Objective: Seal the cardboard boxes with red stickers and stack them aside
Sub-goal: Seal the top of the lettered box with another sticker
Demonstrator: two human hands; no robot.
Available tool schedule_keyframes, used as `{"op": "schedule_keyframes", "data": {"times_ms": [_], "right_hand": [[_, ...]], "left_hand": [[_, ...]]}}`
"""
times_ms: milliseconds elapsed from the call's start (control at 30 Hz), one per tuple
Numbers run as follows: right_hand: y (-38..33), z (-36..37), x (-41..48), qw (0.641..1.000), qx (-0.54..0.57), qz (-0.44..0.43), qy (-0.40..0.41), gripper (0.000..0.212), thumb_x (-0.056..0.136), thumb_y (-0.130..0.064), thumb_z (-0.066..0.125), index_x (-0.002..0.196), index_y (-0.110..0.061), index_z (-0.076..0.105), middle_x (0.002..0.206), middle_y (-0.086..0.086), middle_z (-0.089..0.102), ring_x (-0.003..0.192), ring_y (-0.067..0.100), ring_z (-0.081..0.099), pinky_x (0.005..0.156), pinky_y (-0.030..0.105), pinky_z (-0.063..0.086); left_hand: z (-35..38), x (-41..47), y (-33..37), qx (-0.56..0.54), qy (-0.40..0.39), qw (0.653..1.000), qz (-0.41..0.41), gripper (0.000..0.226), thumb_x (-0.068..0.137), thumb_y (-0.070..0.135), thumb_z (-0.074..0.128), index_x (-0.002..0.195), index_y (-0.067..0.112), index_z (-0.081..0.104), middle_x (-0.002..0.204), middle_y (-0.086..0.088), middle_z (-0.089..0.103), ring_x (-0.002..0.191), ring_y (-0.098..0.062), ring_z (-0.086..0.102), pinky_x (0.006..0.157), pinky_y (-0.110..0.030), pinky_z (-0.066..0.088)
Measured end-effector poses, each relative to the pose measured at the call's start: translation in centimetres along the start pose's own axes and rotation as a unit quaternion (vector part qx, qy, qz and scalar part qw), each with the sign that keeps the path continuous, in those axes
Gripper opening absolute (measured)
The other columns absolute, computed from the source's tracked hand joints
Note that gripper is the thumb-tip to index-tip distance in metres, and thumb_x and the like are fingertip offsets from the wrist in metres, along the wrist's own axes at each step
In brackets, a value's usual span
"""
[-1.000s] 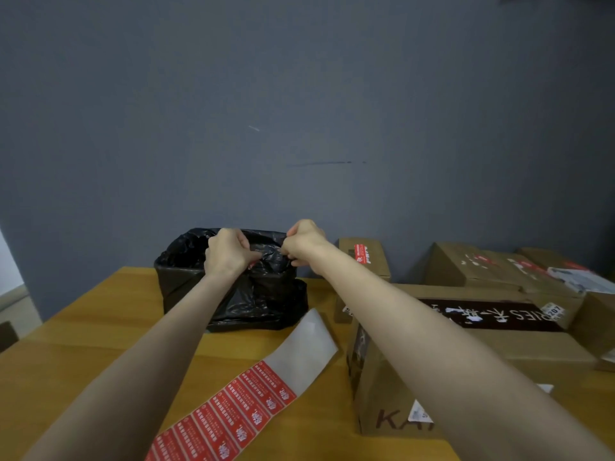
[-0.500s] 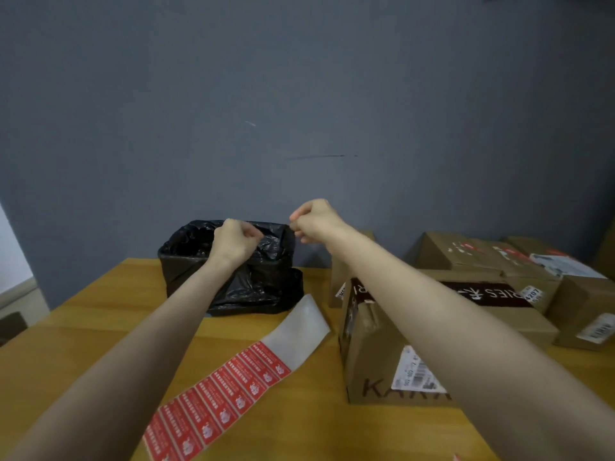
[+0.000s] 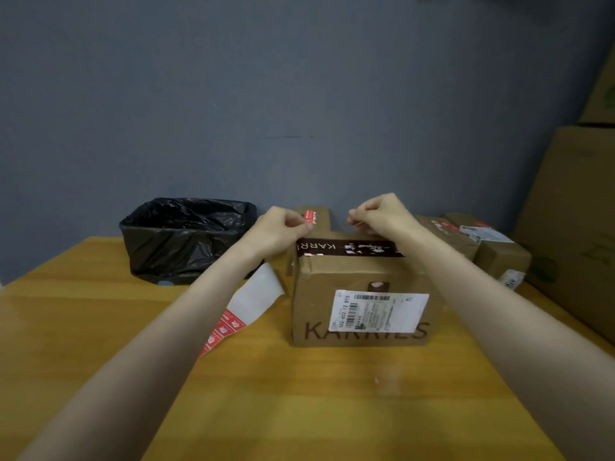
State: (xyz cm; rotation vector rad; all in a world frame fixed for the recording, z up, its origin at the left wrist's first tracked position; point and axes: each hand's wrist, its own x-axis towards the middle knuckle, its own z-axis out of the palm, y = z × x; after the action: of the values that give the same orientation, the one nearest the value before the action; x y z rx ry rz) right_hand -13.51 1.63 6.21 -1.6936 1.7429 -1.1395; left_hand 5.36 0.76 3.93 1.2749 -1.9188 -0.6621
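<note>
The cardboard box bears the brand "KARRIES" in dark letters low on its near face, with the middle letters covered by a white shipping label. That label carries barcodes and a sideways number that looks like "502 402 12 815"; its finer print is too small to read. Along the box's top edge a dark tape shows "KARRI" upside down. Left of the box, the red stickers carry white print that cannot be read.
</note>
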Motion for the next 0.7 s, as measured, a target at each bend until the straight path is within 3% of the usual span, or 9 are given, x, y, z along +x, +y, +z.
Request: {"op": "schedule_keyframes", "data": {"times_ms": [67, 167, 233, 300, 400, 467, 567, 700], "right_hand": [[0.8, -1.3, -1.6, 0.997, -0.073, -0.024, 0.017, 0.015, 0.087, -0.027, 0.063, 0.081, -0.016, 0.072, 0.088, -0.001, 0.068, 0.090, 0.013, 0.059, 0.080, 0.025, 0.042], [1.3, -2.9, -3.9, 0.981, -0.168, -0.062, -0.067, 0.042, 0.084, -0.053, 0.057, 0.114, -0.023, 0.064, 0.110, -0.007, 0.061, 0.104, 0.009, 0.053, 0.084, 0.023, 0.036], [1.4, -3.5, -4.7, 0.956, -0.239, -0.069, -0.159, 0.062, 0.078, -0.065, 0.050, 0.131, -0.031, 0.049, 0.132, -0.006, 0.051, 0.122, 0.013, 0.045, 0.093, 0.027, 0.034], [1.9, -3.6, -5.3, 0.921, -0.323, -0.068, -0.207, 0.082, 0.071, -0.073, 0.045, 0.143, -0.036, 0.029, 0.151, -0.003, 0.031, 0.139, 0.019, 0.027, 0.109, 0.038, 0.025], [2.8, -3.3, -5.9, 0.896, -0.390, -0.065, -0.202, 0.090, 0.071, -0.075, 0.042, 0.147, -0.042, 0.007, 0.159, -0.003, 0.003, 0.146, 0.021, 0.000, 0.115, 0.054, 0.002], [3.4, -2.9, -6.1, 0.893, -0.403, -0.079, -0.186, 0.086, 0.076, -0.073, 0.042, 0.146, -0.042, 0.004, 0.159, -0.003, -0.001, 0.146, 0.021, -0.004, 0.115, 0.054, -0.002], [3.6, -2.7, -6.1, 0.889, -0.414, -0.088, -0.173, 0.086, 0.076, -0.073, 0.040, 0.147, -0.041, 0.002, 0.159, -0.003, -0.002, 0.146, 0.021, -0.003, 0.115, 0.054, -0.002], [3.7, -2.5, -6.0, 0.887, -0.424, -0.094, -0.155, 0.087, 0.076, -0.074, 0.040, 0.147, -0.041, 0.003, 0.159, -0.004, 0.000, 0.146, 0.021, -0.002, 0.113, 0.054, 0.000]], "left_hand": [[1.0, -0.6, 0.0, -0.024, -0.012, 1.000, -0.007, 0.039, 0.092, 0.037, 0.054, 0.121, 0.011, 0.061, 0.120, -0.003, 0.062, 0.113, -0.016, 0.056, 0.102, -0.035, 0.042], [1.6, -1.2, -0.4, -0.067, 0.005, 0.997, -0.026, 0.047, 0.097, 0.039, 0.043, 0.133, 0.010, 0.049, 0.129, -0.005, 0.055, 0.121, -0.020, 0.051, 0.105, -0.038, 0.040], [1.4, -1.4, -1.3, -0.045, 0.031, 0.997, -0.050, 0.041, 0.100, 0.032, 0.039, 0.129, 0.006, 0.052, 0.120, -0.004, 0.057, 0.115, -0.019, 0.052, 0.098, -0.033, 0.041], [0.9, -1.7, -3.3, 0.046, 0.022, 0.994, -0.097, 0.031, 0.098, 0.021, 0.042, 0.116, 0.001, 0.058, 0.103, -0.004, 0.057, 0.094, -0.017, 0.054, 0.080, -0.029, 0.041], [0.2, -2.9, -6.4, 0.246, -0.085, 0.945, -0.196, 0.012, 0.091, 0.016, 0.052, 0.086, 0.006, 0.056, 0.097, -0.017, 0.060, 0.079, -0.022, 0.053, 0.068, -0.031, 0.044], [0.0, -4.0, -7.4, 0.328, -0.137, 0.902, -0.246, 0.014, 0.088, 0.020, 0.056, 0.093, 0.009, 0.049, 0.098, -0.012, 0.058, 0.088, -0.025, 0.055, 0.075, -0.033, 0.046], [-0.5, -5.8, -8.0, 0.358, -0.143, 0.872, -0.302, 0.045, 0.087, 0.036, 0.062, 0.117, 0.008, 0.042, 0.109, -0.009, 0.055, 0.099, -0.023, 0.057, 0.079, -0.031, 0.045], [-1.5, -6.5, -9.6, 0.372, -0.139, 0.854, -0.337, 0.067, 0.073, 0.062, 0.066, 0.112, 0.013, 0.043, 0.100, -0.005, 0.053, 0.103, -0.024, 0.057, 0.091, -0.036, 0.047]]}}
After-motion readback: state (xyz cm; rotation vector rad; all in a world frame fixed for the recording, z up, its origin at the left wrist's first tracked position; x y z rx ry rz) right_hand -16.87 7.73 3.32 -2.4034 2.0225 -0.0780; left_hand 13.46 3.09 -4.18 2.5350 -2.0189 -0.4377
